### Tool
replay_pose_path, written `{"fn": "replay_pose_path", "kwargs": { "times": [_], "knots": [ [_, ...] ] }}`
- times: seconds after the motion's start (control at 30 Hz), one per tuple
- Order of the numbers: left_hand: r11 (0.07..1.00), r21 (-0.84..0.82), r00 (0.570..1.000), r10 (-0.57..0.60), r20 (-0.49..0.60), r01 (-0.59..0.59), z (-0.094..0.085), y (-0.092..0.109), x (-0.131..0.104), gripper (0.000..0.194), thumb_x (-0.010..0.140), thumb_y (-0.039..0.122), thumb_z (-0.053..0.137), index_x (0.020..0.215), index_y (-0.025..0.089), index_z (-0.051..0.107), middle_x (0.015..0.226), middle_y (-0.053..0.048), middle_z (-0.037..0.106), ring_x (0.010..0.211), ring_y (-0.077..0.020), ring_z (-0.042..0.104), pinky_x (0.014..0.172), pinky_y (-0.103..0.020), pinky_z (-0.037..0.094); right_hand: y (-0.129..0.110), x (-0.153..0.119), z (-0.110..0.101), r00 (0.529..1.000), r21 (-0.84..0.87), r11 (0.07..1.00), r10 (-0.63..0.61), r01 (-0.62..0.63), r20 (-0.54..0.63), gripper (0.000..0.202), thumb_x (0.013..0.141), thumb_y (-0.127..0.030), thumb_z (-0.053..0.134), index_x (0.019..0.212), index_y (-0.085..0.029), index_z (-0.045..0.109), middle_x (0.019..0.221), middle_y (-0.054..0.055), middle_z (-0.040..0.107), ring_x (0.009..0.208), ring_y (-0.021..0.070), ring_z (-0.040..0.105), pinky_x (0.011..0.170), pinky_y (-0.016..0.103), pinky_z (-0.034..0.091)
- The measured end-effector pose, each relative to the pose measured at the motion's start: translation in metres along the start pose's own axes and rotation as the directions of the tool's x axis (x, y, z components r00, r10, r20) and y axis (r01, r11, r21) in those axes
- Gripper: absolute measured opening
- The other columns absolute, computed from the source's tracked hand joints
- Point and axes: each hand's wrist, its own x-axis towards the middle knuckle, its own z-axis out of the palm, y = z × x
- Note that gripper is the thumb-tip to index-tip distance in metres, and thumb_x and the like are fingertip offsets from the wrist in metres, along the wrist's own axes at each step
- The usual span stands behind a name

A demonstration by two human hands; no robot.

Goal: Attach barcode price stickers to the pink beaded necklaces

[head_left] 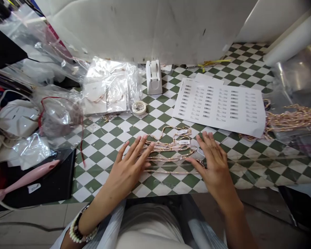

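Several thin beaded necklaces (168,159) in pink and gold lie stretched side by side on the checkered tabletop (106,145). Small white barcode tags (184,142) are fixed near their right ends. My left hand (131,164) rests flat with fingers spread over the left ends, hiding part of the strands. At the right ends is my right hand (212,155), its fingers stretched out and its thumb tip against a strand by the tags. Neither hand grips anything.
A barcode label sheet (220,105) lies at the right, partly over a bundle of beaded strands (291,121). Behind stand a white tape dispenser (154,77) and a tape roll (139,108). Clear bags of carded jewelry (106,90) and a pink-handled tool (31,174) are at left.
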Motion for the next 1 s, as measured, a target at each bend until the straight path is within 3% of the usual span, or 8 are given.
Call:
{"fn": "replay_pose_path", "kwargs": {
  "times": [0.13,0.2,0.4,0.6,0.67,0.77,0.87,1.0],
  "knots": [
    [0.984,-0.072,0.983,0.171,0.067,-0.166,0.002,0.008,0.006,0.058,0.107,0.042,0.045,0.162,0.032,0.029,0.168,-0.004,0.033,0.155,-0.0269,0.032,0.129,-0.045,0.016,-0.003,0.002,-0.011,0.999,0.072,0.997,0.016,-0.014,-0.028,0.074,0.098,-0.04,0.062,0.162,-0.025,0.028,0.161,0.016,0.043,0.151,0.0308,0.039,0.121,0.05,0.037],
    [0.992,-0.058,0.991,0.113,0.073,-0.109,0.01,0.014,0.008,0.053,0.108,0.037,0.043,0.16,0.035,0.033,0.167,-0.002,0.034,0.154,-0.0265,0.035,0.129,-0.045,0.017,-0.002,-0.001,-0.016,0.997,0.101,0.995,0.031,-0.024,-0.064,0.075,0.096,-0.039,0.065,0.161,-0.024,0.032,0.159,0.016,0.045,0.15,0.0311,0.041,0.121,0.049,0.038],
    [0.999,-0.006,0.999,-0.054,-0.001,0.054,0.024,0.026,0.015,0.054,0.107,0.029,0.044,0.16,0.024,0.034,0.167,-0.011,0.032,0.154,-0.0302,0.036,0.126,-0.051,0.025,0.013,-0.015,-0.018,0.974,0.123,0.991,0.08,-0.055,-0.213,0.062,0.093,-0.028,0.071,0.15,-0.022,0.049,0.148,0.016,0.058,0.138,0.0315,0.056,0.113,0.051,0.049],
    [0.999,-0.029,0.995,-0.034,-0.098,0.032,0.012,0.027,0.017,0.058,0.105,0.024,0.049,0.16,0.018,0.031,0.16,-0.013,0.046,0.148,-0.0264,0.045,0.128,-0.048,0.024,0.011,-0.016,-0.017,0.96,0.176,0.984,0.063,-0.015,-0.272,0.043,0.091,-0.016,0.07,0.133,-0.019,0.062,0.132,0.015,0.069,0.127,0.0298,0.065,0.107,0.049,0.054],
    [0.997,-0.061,0.991,0.038,-0.126,-0.046,0.008,0.031,0.019,0.062,0.105,0.023,0.049,0.162,0.018,0.026,0.159,-0.012,0.047,0.15,-0.0249,0.043,0.13,-0.047,0.02,0.009,-0.015,-0.018,0.956,0.19,0.981,0.086,-0.032,-0.281,0.038,0.092,-0.015,0.068,0.13,-0.019,0.064,0.127,0.014,0.071,0.123,0.0287,0.067,0.104,0.048,0.055],
    [0.987,-0.073,0.987,0.14,-0.084,-0.146,0.009,0.042,0.024,0.059,0.105,0.036,0.051,0.16,0.027,0.033,0.163,-0.007,0.042,0.152,-0.0268,0.039,0.132,-0.046,0.006,0.008,-0.016,-0.018,0.926,0.215,0.974,0.144,-0.071,-0.35,0.03,0.093,-0.013,0.065,0.123,-0.019,0.067,0.117,0.012,0.074,0.114,0.026,0.071,0.101,0.045,0.057],
    [0.995,-0.03,0.995,0.093,-0.032,-0.094,0.018,0.052,0.028,0.056,0.104,0.044,0.051,0.158,0.032,0.04,0.166,-0.005,0.035,0.153,-0.0309,0.037,0.131,-0.046,-0.001,0.008,-0.02,-0.017,0.892,0.247,0.961,0.217,-0.124,-0.398,0.023,0.094,-0.013,0.062,0.115,-0.019,0.068,0.109,0.011,0.075,0.106,0.0241,0.072,0.096,0.043,0.059],
    [1.0,-0.022,0.999,0.021,-0.028,-0.021,0.029,0.056,0.03,0.059,0.105,0.037,0.05,0.161,0.028,0.033,0.168,-0.008,0.03,0.155,-0.0307,0.033,0.131,-0.048,0.009,0.013,-0.028,-0.023,0.867,0.266,0.943,0.295,-0.198,-0.402,0.021,0.094,-0.013,0.061,0.112,-0.018,0.069,0.106,0.01,0.076,0.101,0.0221,0.073,0.092,0.039,0.06]
  ]
}}
